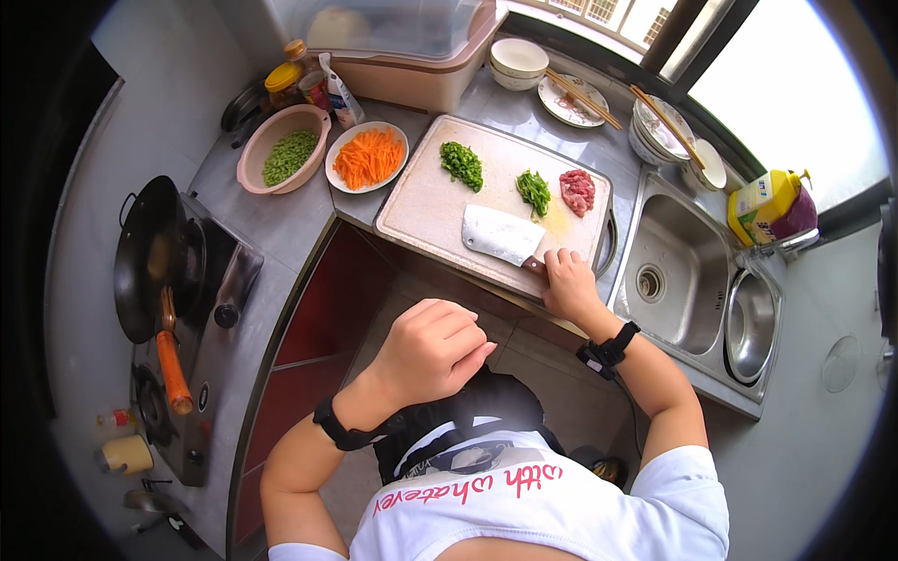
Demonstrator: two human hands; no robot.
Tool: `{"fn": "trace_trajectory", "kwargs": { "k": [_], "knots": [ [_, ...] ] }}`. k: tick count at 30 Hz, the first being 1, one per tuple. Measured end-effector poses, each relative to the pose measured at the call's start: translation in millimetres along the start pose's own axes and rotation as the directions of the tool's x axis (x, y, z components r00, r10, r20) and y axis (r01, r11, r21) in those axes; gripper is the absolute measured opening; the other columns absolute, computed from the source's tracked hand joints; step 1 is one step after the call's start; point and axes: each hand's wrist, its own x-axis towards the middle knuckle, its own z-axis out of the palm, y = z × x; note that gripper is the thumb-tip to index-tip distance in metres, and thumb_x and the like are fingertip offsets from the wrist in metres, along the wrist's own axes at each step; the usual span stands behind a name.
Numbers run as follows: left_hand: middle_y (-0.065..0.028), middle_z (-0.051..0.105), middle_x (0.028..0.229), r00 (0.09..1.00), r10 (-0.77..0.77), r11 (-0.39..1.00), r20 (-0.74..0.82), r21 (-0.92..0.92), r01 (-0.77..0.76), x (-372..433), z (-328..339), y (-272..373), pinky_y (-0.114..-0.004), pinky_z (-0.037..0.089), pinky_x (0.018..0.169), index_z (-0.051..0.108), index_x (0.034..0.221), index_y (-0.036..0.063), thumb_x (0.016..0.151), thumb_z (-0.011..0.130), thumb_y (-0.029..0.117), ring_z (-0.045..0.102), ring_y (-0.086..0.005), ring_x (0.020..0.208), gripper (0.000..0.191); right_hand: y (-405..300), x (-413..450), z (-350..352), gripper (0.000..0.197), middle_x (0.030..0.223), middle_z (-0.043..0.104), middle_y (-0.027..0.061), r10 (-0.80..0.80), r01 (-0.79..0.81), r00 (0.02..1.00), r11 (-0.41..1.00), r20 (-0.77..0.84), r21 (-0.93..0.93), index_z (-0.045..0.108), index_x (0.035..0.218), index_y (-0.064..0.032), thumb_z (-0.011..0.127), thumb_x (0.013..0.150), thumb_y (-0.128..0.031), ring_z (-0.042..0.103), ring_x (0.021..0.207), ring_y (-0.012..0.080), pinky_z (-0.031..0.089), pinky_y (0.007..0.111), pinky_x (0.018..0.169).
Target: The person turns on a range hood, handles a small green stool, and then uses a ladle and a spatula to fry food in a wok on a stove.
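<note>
A Chinese cleaver (501, 233) lies flat on the cutting board (414, 203), its blade pointing left. My right hand (570, 282) is closed around the wooden handle (535, 266) at the board's near edge. In front of my body, off the counter, my left hand (436, 350) is raised with its fingers curled; no object shows in it, though the palm is hidden. Along the far side of the board sit chopped green pepper (461, 166), a smaller pile of sliced green pepper (533, 192) and sliced raw meat (577, 193).
Left of the board stand a plate of carrot shreds (369, 157) and a pink colander (254, 151) of green pieces. A wok (137, 280) sits on the gas stove (228, 280). Bowls (519, 59) and a steel sink (684, 280) are at the right.
</note>
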Motion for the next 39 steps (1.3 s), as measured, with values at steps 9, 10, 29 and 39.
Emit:
{"fn": "trace_trajectory", "kwargs": {
  "k": [9,10,29,39],
  "knots": [
    [-0.0053,0.065,0.081,0.985,-0.107,0.93,-0.138,0.336,0.148,-42,-89,38,-0.034,0.053,0.075,0.066,0.082,0.0074,0.075,0.075,0.016,0.066,-0.022,0.079,0.015,-3,12,-8,0.03,0.086,0.064,0.0118,-0.204,0.267,0.964,0.685,-0.174,0.678,0.051,0.117,-0.0083,0.057,0.087,-0.01,0.061,0.077,0.0231,0.051,0.035,0.069],
    [-0.0057,0.066,0.083,0.958,-0.203,0.885,-0.204,0.38,0.269,-52,-110,45,-0.035,0.054,0.075,0.066,0.088,0.0069,0.075,0.076,0.017,0.066,-0.0226,0.078,0.019,-7,11,-12,0.028,0.076,0.063,0.0097,-0.069,0.097,0.995,0.474,-0.072,0.875,0.047,0.114,-0.0108,0.057,0.088,-0.011,0.061,0.065,0.0197,0.051,0.031,0.058],
    [-0.0115,0.059,0.086,0.856,-0.507,0.569,-0.101,0.707,0.42,-152,-292,-67,-0.039,0.056,0.062,0.062,0.082,0.0046,0.074,0.07,0.013,0.066,-0.0289,0.074,0.014,-392,108,-164,0.02,0.07,0.063,0.0116,-0.271,-0.192,0.952,-0.161,0.144,0.968,0.051,0.104,-0.0052,0.05,0.096,-0.023,0.057,0.053,0.0168,0.047,0.028,0.047],
    [-0.0046,0.059,0.08,0.89,-0.37,0.351,-0.268,0.847,0.401,-182,-319,-29,-0.026,0.054,0.056,0.059,0.088,0.0023,0.073,0.068,0.01,0.065,-0.0159,0.067,0.019,-463,119,-175,0.025,0.137,0.048,0.0224,-0.6,-0.324,0.79,-0.241,0.122,0.915,0.033,0.125,-0.013,0.039,0.101,-0.016,0.059,0.114,0.0364,0.052,0.052,0.093]
  ]
}}
